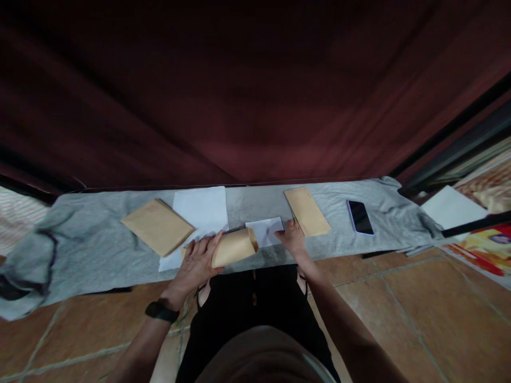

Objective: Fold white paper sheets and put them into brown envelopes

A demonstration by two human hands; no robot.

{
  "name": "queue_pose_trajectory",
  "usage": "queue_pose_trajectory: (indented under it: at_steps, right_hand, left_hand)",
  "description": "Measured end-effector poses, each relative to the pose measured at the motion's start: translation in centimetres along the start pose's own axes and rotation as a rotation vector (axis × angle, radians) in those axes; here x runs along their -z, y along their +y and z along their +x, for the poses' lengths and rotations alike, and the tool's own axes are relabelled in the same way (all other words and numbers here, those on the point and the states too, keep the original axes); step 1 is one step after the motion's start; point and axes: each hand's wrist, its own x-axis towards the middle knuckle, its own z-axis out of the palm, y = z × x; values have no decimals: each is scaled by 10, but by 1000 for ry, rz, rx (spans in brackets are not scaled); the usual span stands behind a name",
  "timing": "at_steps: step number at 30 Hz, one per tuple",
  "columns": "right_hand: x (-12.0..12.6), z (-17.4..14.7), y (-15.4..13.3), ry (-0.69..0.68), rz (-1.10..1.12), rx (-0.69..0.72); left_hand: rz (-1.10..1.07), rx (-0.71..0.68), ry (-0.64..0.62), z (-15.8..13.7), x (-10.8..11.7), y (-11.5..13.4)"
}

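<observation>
A brown paper envelope [235, 249] lies in front of me with its mouth bulging toward the right. My left hand [203, 255] grips its left end, thumb along the near edge and fingers over the top. Just right of the mouth is a folded white paper [263, 231]; its left end is close to the opening, and I cannot tell whether it reaches inside. My right hand [292, 238] holds the paper's right end, thumb on top, its fingertips near another brown envelope [307, 211] lying flat.
A stack of brown envelopes [158, 227] overlaps white sheets [203, 207] on the left. A phone [360, 217] lies at the right on the grey cloth [96, 239] covering the narrow surface. Behind hangs a dark red curtain [247, 117]. A colourful package [489, 244] stands far right.
</observation>
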Motion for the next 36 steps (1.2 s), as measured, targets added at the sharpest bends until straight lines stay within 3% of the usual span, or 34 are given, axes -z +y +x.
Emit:
queue_pose_trajectory:
  at_steps: [4, 13, 21, 30, 36]
  right_hand:
    - [-1, 3, 0, -37, 41, -14]
    - [-8, 8, 3, 22, 217, -23]
    - [-11, 4, 17, 101, 552, 57]
    - [11, -22, 40, 243, 997, 172]
    - [15, -40, 39, 163, 928, 189]
  left_hand:
    - [-11, 0, 6, 3, -3, -2]
    - [-16, 10, -2, 3, -7, -5]
    - [-44, 17, 42, 0, -5, -1]
    - [-34, 35, 51, -3, -9, 1]
    - [-17, 37, 63, -2, -6, 4]
